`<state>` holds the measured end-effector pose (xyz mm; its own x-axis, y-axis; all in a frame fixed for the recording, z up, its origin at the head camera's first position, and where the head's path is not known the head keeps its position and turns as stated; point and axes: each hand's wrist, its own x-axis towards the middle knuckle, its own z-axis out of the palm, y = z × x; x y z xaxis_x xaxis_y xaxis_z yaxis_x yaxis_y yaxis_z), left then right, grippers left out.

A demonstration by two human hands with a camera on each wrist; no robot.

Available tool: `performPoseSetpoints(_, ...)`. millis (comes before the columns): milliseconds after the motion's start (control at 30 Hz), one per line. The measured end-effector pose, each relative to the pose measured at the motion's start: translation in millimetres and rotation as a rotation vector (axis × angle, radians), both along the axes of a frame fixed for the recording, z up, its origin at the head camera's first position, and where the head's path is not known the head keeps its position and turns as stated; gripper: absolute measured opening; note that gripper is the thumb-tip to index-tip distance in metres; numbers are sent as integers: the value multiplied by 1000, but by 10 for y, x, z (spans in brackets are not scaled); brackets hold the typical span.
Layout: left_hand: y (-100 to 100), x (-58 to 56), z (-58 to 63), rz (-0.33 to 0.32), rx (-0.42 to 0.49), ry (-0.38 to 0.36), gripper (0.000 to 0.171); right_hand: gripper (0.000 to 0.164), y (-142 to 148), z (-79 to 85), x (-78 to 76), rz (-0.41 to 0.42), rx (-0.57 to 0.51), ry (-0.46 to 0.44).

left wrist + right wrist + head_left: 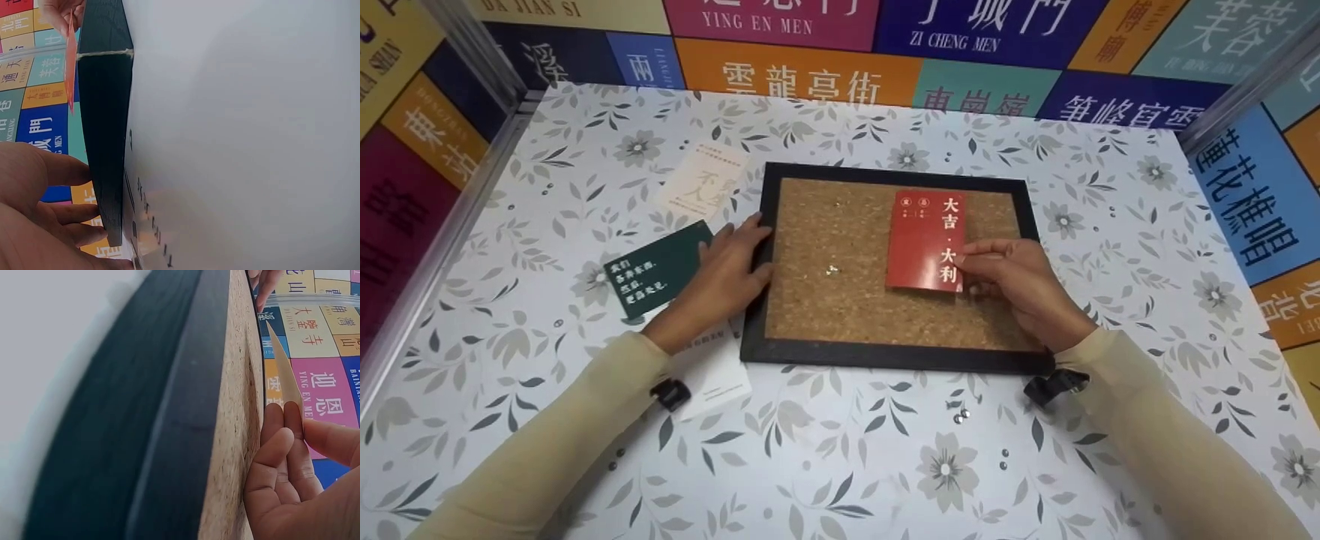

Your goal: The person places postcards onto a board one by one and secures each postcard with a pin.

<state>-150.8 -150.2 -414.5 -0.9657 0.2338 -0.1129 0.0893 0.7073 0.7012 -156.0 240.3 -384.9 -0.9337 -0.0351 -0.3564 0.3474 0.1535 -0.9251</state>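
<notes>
A red card [925, 240] with white Chinese characters is pinched at its right edge by my right hand [1011, 279]. It is held over the right half of a black-framed cork board [847, 315]. In the right wrist view the card [287, 377] tilts up off the cork, between thumb and fingers. My left hand [724, 274] rests along the board's left side, its fingertips touching the black frame [104, 112]. Partly under that hand lies a dark green card [652, 266] with white writing. Small shiny bits [832, 270] sit on the cork.
A cream card [703, 180] lies behind the left hand, and a white card [716, 386] is partly hidden by the left wrist. Small shiny pieces [961, 415] lie in front of the board on the floral tabletop [840, 480]. Colourful lettered panels [802, 79] enclose the table.
</notes>
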Motion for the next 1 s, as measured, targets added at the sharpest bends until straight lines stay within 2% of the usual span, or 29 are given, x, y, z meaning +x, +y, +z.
performPoseSetpoints(200, 2, -1, 5, -1, -11, -2, 61, 24, -54, -6, -37, -5, -26, -23)
performPoseSetpoints(300, -1, -12, -33, 3, 0, -1, 62, 24, -88, -4, -48, -5, -29, -36)
performPoseSetpoints(633, 8, 21, 28, 0, 0, -1, 60, 21, -228, 25, -86, 21, -18, -53)
performPoseSetpoints(1000, 9, 8, 12, 5, -17, -10, 61, 19, -378, 12, -124, 50, -21, -79)
